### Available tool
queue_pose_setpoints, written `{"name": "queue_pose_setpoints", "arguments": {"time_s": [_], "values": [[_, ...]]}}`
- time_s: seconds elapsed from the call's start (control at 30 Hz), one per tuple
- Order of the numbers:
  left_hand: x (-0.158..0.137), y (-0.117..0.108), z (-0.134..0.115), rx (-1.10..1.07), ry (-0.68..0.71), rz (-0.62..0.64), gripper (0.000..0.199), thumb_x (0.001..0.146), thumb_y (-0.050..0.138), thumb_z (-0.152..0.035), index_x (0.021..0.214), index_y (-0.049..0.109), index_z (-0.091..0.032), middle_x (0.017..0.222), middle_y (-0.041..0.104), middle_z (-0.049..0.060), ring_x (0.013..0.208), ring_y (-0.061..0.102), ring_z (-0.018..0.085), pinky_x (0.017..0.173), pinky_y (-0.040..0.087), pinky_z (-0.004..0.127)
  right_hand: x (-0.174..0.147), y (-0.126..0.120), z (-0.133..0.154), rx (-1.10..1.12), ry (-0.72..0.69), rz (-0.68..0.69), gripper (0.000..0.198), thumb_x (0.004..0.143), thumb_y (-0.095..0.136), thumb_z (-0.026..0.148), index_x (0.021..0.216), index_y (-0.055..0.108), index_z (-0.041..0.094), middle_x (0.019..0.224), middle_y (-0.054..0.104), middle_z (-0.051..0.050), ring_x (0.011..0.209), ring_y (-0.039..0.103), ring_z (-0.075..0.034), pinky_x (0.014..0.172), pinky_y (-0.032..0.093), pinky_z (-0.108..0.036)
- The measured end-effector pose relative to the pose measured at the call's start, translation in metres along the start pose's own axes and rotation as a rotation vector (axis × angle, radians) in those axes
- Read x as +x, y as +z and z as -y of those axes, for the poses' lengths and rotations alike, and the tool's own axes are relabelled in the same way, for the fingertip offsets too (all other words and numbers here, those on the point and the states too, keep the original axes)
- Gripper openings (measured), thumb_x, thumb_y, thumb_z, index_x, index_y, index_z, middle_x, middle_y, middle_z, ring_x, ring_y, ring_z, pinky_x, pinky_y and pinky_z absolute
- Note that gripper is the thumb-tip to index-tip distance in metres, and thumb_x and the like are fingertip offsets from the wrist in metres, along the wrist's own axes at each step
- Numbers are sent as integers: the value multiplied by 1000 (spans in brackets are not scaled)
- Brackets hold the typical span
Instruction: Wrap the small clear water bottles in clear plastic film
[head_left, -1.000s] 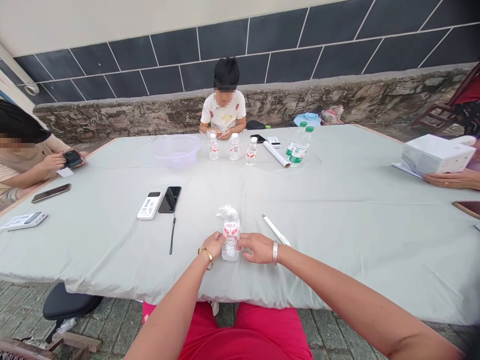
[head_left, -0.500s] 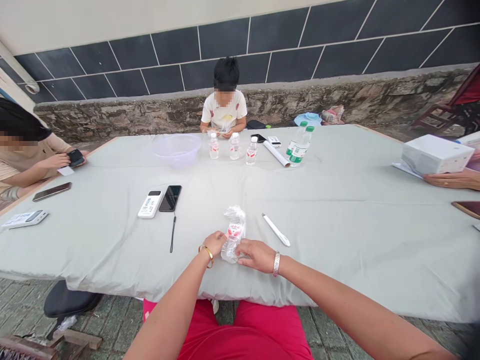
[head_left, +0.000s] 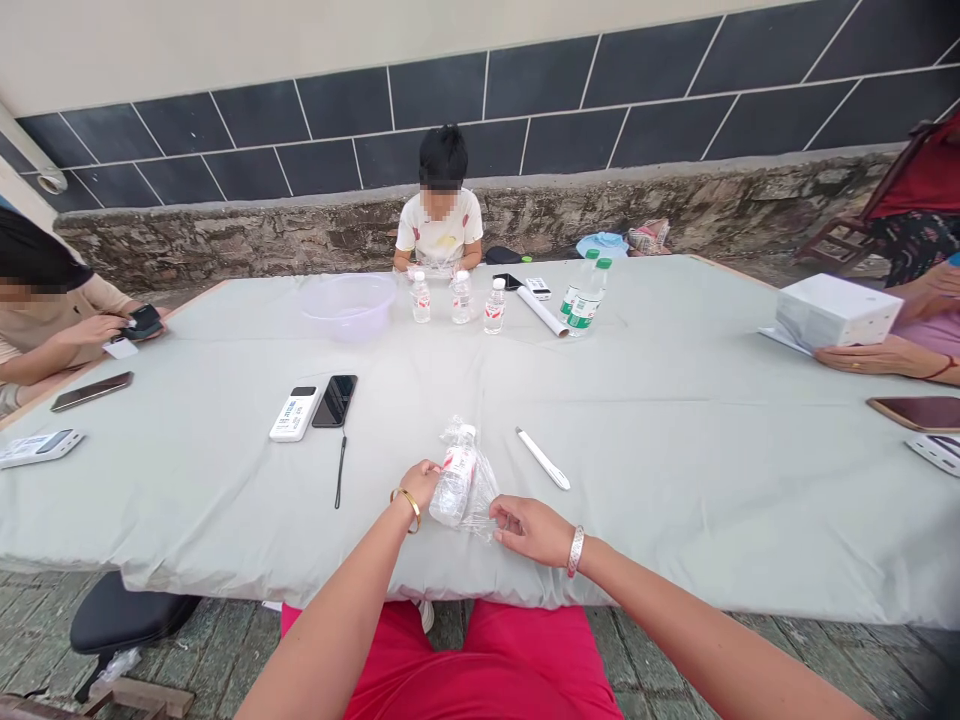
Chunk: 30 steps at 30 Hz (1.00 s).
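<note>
A small water bottle [head_left: 455, 478] with a red and white label and a white cap lies tilted on the covered table in front of me. Clear plastic wrap [head_left: 481, 497] bunches around its top and spreads out on its right side. My left hand [head_left: 420, 483], with a gold bracelet, grips the bottle from the left. The right hand [head_left: 531, 528], wearing a light band, pinches the edge of the wrap and pulls it out from the bottle. A white utility knife [head_left: 543, 459] rests to the right of the bottle.
Left of the bottle lie a white power bank [head_left: 293, 414] and a black phone [head_left: 335, 401] with a strap. Further back stand a clear basin [head_left: 349, 308], several water bottles and a paper roll [head_left: 543, 310]. People sit around the table; one holds a white box [head_left: 838, 311].
My right hand has moved away from the bottle, drawing the wrap out to the right. The bottle's cap now shows through more plainly. My left hand stays at the bottle's side.
</note>
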<state>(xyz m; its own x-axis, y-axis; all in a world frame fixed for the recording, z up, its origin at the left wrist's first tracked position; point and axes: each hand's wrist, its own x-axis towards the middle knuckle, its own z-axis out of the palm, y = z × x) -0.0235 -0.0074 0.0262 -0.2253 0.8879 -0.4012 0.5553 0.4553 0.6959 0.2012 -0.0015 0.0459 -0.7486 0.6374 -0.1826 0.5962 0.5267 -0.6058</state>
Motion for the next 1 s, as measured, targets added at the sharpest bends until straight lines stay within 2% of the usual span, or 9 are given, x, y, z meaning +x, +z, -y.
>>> {"name": "queue_pose_setpoints", "arguments": {"time_s": [0.1, 0.2, 0.3, 0.43, 0.57, 0.63, 0.73, 0.83, 1.0], "values": [[-6, 5, -13, 34, 25, -67, 48, 82, 41, -50, 118, 47, -18, 116, 57, 11, 103, 54, 22, 83, 40, 30, 3, 5, -3, 25, 209, -54, 45, 84, 43, 31, 126, 42, 16, 74, 65, -2, 67, 60, -16, 61, 40, -25], [-13, 12, -23, 135, 86, -88, 72, 73, 55, -51, 132, 33, -18, 128, 48, 14, 118, 44, 26, 92, 35, 31, 13, 10, -1, -154, 366, -84, 50, 90, 34, 37, 135, 34, 16, 84, 68, -9, 79, 63, -21, 65, 40, -28], [-20, 17, -23, 202, 92, -106, 71, 77, 50, -46, 138, 25, -18, 126, 49, 14, 117, 45, 26, 91, 35, 31, 25, 12, 2, -294, 461, -79, 53, 92, 28, 44, 137, 32, 18, 97, 67, -15, 89, 63, -25, 69, 41, -32], [-29, 14, -14, 204, 47, -164, 71, 82, 43, -45, 141, 19, -16, 120, 50, 15, 113, 48, 25, 91, 35, 31, 32, 13, 2, -373, 531, -112, 50, 93, 27, 41, 137, 31, 18, 92, 67, -14, 86, 64, -25, 69, 43, -33], [-40, 8, -12, 319, 77, -195, 60, 84, 41, -39, 140, 26, -24, 121, 48, 13, 115, 45, 27, 94, 34, 35, 31, 18, 1, -497, 405, -293, 51, 90, 38, 31, 140, 27, 24, 112, 60, -15, 95, 59, -25, 76, 43, -34], [-44, 5, -15, 370, 112, -195, 56, 83, 42, -34, 138, 31, -29, 131, 41, 12, 120, 39, 30, 94, 34, 38, 33, 19, 0, -573, 146, -346, 51, 88, 39, 18, 137, 33, 31, 130, 49, -12, 112, 50, -25, 90, 37, -38], [-43, 0, -20, 348, 132, -142, 51, 83, 41, -26, 134, 38, -29, 140, 31, 11, 122, 39, 30, 94, 35, 38, 38, 19, -5, -598, -181, -228, 51, 85, 38, 8, 130, 45, 32, 140, 40, -5, 126, 37, -23, 103, 23, -44], [-39, -8, -18, 313, 116, -107, 49, 84, 38, -23, 133, 41, -29, 138, 34, 10, 122, 41, 25, 93, 35, 33, 41, 17, -12, -571, -104, -125, 51, 83, 36, 7, 131, 45, 23, 139, 42, -7, 124, 39, -22, 104, 22, -46], [-32, -22, -1, 276, 78, -158, 54, 85, 37, -41, 137, 30, -25, 122, 52, 11, 113, 49, 24, 88, 36, 31, 46, 21, 1, -454, 260, -214, 44, 86, 36, 22, 127, 47, 17, 137, 43, -12, 126, 36, -27, 101, 22, -52]]}}
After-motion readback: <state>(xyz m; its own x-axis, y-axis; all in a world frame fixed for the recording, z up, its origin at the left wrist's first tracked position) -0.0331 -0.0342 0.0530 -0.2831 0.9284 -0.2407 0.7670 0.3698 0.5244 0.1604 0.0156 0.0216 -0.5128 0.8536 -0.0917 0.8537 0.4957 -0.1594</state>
